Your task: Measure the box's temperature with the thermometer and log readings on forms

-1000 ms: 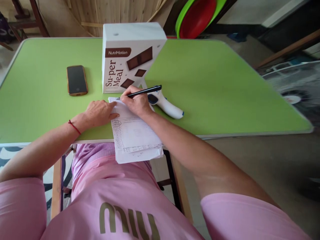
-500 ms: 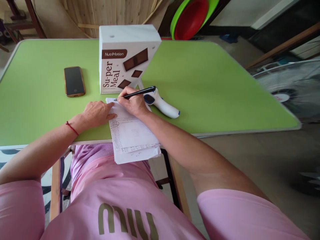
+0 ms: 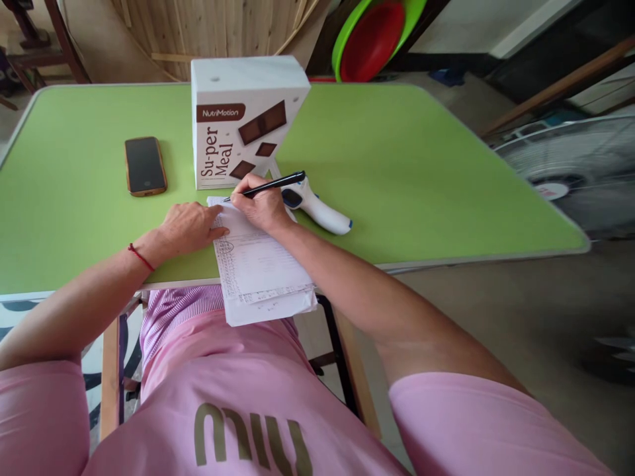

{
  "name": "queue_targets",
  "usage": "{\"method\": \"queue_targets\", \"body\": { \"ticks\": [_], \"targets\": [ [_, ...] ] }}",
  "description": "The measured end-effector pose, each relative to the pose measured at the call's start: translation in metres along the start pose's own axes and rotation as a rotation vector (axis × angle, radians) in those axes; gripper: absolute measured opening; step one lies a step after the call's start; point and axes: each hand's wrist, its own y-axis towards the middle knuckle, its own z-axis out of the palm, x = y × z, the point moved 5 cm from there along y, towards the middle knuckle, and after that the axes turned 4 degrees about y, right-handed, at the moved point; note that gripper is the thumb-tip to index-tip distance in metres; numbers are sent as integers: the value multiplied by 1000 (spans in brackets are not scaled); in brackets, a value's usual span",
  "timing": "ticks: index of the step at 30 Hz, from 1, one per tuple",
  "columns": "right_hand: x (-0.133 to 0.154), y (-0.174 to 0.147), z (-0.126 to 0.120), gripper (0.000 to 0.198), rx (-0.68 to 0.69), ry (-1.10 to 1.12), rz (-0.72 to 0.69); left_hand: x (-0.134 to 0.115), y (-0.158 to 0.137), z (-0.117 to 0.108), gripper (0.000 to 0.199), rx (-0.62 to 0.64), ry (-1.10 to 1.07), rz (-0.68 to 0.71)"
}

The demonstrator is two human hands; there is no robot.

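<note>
My right hand (image 3: 262, 206) grips a black pen (image 3: 278, 183), its tip at the upper left part of a stack of paper sheets (image 3: 265, 261). Handwriting and printed lines cover parts of the top sheet, and the stack's lower end hangs over the table edge. My left hand (image 3: 191, 226) lies with fingers apart, thumb and forefinger touching the sheets' left margin. Just right of my right hand is a white and blue handheld thermometer (image 3: 322, 210), partly hidden by that hand. A white NutriMotion box (image 3: 221, 149) stands upright beyond the paper.
A phone in a brown case (image 3: 145, 166) lies on the green table (image 3: 397, 172) to the left. Past the right edge stands a fan (image 3: 570, 178). Red and green basins (image 3: 372, 43) lean behind the table, and a wooden chair (image 3: 47, 39) is at the far left.
The view has shifted slightly, so the table things appear a little further left and lower. Both hands keep nearly the same pose on the paper, the pen still in my right hand.
</note>
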Motion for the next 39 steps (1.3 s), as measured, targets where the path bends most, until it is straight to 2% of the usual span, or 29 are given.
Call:
{"method": "queue_targets", "body": {
  "ticks": [15,24,39],
  "targets": [
    [4,0,-1,26,18,-23,60,0,-1,-1,55,12,-27,-5],
    [-1,-1,-1,20,-7,-41,26,0,-1,-2,55,17,-31,-10],
    [1,-1,-1,23,-14,-22,27,1,-1,-2,55,7,-18,2]
  ]
}}
